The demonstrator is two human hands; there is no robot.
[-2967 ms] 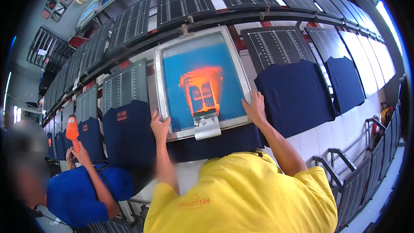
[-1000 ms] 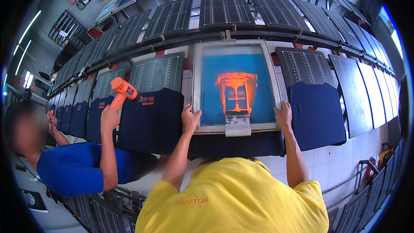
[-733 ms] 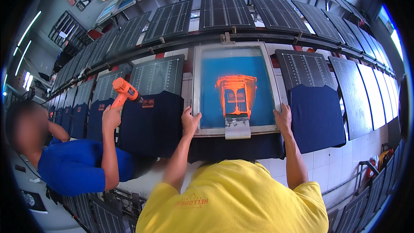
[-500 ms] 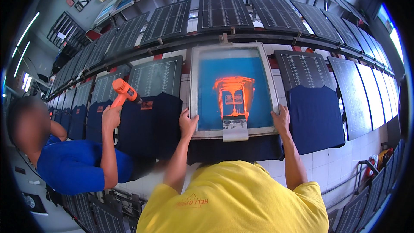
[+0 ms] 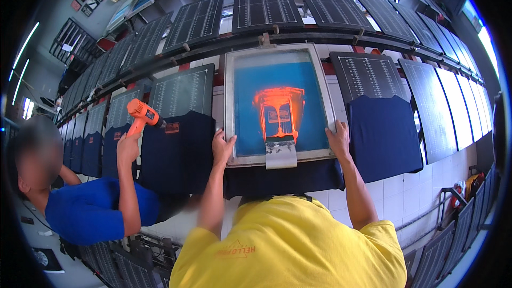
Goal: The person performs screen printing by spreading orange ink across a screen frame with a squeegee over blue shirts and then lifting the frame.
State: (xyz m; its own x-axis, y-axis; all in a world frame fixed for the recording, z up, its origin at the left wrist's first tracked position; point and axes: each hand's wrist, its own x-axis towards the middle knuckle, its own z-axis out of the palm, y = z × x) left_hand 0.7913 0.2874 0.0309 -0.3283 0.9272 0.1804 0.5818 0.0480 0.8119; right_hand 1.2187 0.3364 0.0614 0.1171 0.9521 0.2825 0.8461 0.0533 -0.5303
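A screen-printing frame (image 5: pixel 230 96) with blue mesh (image 5: pixel 248 120) lies over a navy T-shirt (image 5: pixel 282 178), whose lower part shows below it. My left hand (image 5: pixel 222 146) is closed on the frame's near left corner, thumb on the rim. At the near right corner, my right hand (image 5: pixel 339 138) grips the rim likewise. Bright orange ink (image 5: pixel 290 96) is spread on the mesh around a small printed design. A squeegee (image 5: pixel 281 156) with a pale, ink-stained face rests at the ink's near end, overlapping the frame's near edge; neither hand touches it.
To the left, a co-worker in blue points an orange heat gun (image 5: pixel 141 114) at a printed navy shirt (image 5: pixel 178 154). Another navy shirt (image 5: pixel 381 136) covers a platen on my right. Rows of dark platens (image 5: pixel 266 10) line a metal rail (image 5: pixel 250 41) beyond the frame.
The whole view has shifted slightly, so the scene sits a little higher and further left. Both hands stay on the frame, and the squeegee keeps its place on it.
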